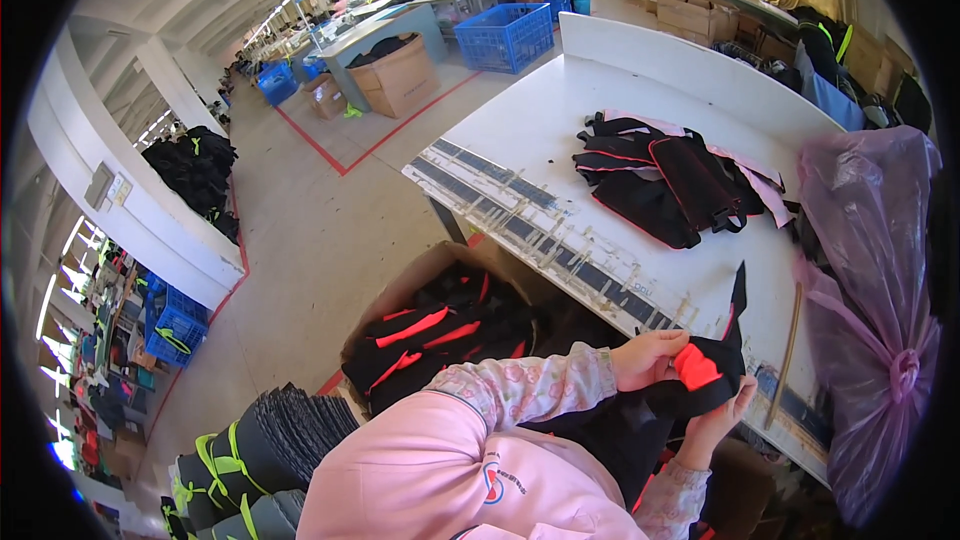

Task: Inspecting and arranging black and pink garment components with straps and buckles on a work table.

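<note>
Both hands are at the table's near edge, gripping one black fabric piece [712, 400] with a bright red-orange patch [697, 368]. My left hand [645, 359] pinches it beside the patch, fingers closed. Lower down, my right hand [712, 428] has its fingers closed on the piece's right edge. A narrow pointed black end with red edging sticks up from it over the tabletop. More black fabric [610, 440] hangs below my hands, across my lap. Farther back on the white table [520, 130] lies a heap of black fabric parts [690, 185] with red trim and some pink cloth.
An open carton [365, 325] of black and red pieces stands left of the table. Bundled dark sheets [250, 450] tied with neon-green strips are at lower left. A purple plastic bag [870, 310] and a thin wooden stick [787, 355] lie at right. Blue crates [505, 37] stand farther off.
</note>
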The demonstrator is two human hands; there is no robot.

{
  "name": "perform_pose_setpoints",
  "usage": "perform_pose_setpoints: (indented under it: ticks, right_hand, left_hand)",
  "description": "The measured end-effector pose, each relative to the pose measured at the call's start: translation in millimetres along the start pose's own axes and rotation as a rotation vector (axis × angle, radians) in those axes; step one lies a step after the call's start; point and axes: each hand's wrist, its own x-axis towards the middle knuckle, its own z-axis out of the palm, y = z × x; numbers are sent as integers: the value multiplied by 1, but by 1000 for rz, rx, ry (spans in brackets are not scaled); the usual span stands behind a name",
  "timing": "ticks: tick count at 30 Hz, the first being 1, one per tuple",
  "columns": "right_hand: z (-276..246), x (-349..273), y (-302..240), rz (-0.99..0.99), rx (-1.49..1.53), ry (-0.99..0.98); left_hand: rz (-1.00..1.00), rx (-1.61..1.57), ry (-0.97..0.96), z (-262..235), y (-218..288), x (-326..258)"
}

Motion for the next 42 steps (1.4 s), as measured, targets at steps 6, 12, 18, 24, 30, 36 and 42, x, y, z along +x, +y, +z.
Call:
perform_pose_setpoints:
  ticks: [6, 12, 18, 24, 30, 36, 42]
  right_hand:
    - [3, 1, -24, 44, -152, 89]
    - [-2, 0, -32, 264, 155, -166]
    - [18, 18, -14, 91, -397, -115]
    - [48, -32, -12, 631, 87, -104]
    - [32, -26, -5, 465, -19, -53]
    - [35, -10, -12, -285, -694, 21]
    - [32, -17, -29, -349, -1135, -199]
  left_hand:
    - [48, -173, -149, 7, 1, -9]
    - [68, -143, -156, 20, -3, 4]
    - [263, -117, 86, 34, 29, 8]
    - [511, 272, 248, 16, 15, 18]
    - [1213, 1580, 399, 23, 21, 26]
    - [682, 1660, 3, 28, 35, 23]
    - [269, 1494, -103, 12, 21, 43]
